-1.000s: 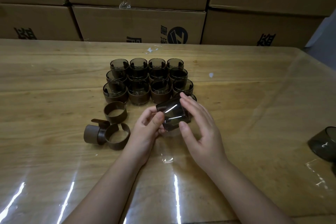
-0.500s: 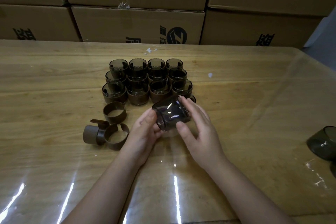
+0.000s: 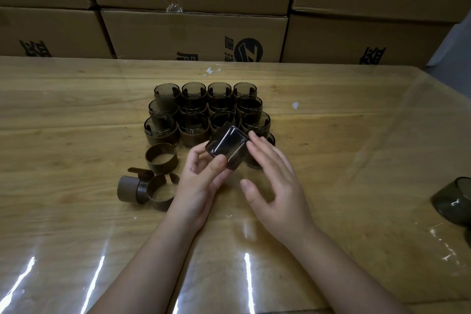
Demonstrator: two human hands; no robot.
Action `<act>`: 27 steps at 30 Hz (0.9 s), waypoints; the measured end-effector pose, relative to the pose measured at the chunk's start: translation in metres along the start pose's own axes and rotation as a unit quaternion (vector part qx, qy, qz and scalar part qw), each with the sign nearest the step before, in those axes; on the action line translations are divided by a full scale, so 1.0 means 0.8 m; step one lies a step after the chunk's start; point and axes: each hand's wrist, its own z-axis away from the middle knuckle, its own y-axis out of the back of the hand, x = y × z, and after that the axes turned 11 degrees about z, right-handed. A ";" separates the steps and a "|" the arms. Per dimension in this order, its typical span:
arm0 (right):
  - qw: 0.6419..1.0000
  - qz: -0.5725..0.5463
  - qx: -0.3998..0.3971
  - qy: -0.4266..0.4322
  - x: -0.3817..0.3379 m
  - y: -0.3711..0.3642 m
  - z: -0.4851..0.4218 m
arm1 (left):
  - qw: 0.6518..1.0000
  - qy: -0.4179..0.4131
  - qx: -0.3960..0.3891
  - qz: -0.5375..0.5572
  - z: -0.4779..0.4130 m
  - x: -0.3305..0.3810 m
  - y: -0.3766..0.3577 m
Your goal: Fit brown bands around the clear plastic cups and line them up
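My left hand [image 3: 204,181] grips a clear smoky plastic cup [image 3: 226,148], tilted on its side above the table. My right hand [image 3: 275,186] has its fingers spread, the fingertips just at the cup's right side and the thumb off it. Behind them stand several banded cups [image 3: 204,109] in rows. One more cup [image 3: 257,153] stands at the right end of the nearest row, partly hidden by my right fingers. Loose brown bands [image 3: 161,157] lie left of my left hand, with a further cluster of bands [image 3: 145,190] nearer me.
A bare cup [image 3: 453,199] lies at the table's right edge. The wooden table [image 3: 76,135] is covered by a clear glossy sheet. Stacked cardboard boxes [image 3: 193,33] stand right behind the table's far edge.
The cup has turned in my hands and tilted more onto its side. My right hand has loosened from the cup, its thumb dropping away, while my left hand took over the grip.
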 end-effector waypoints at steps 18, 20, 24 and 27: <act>0.985 -0.098 -0.069 -0.121 0.004 0.005 -0.002 | 0.989 0.002 -0.068 -0.132 0.006 -0.003 0.001; 0.988 -0.099 -0.066 -0.095 0.005 0.003 -0.003 | 0.983 -0.059 -0.039 -0.171 0.012 -0.008 -0.003; 0.998 -0.025 -0.063 -0.014 0.010 0.000 -0.001 | 0.973 -0.117 -0.036 -0.194 0.018 -0.013 -0.011; 0.998 -0.022 -0.032 -0.046 0.013 -0.003 -0.001 | 0.965 -0.143 -0.059 -0.211 0.020 -0.015 -0.013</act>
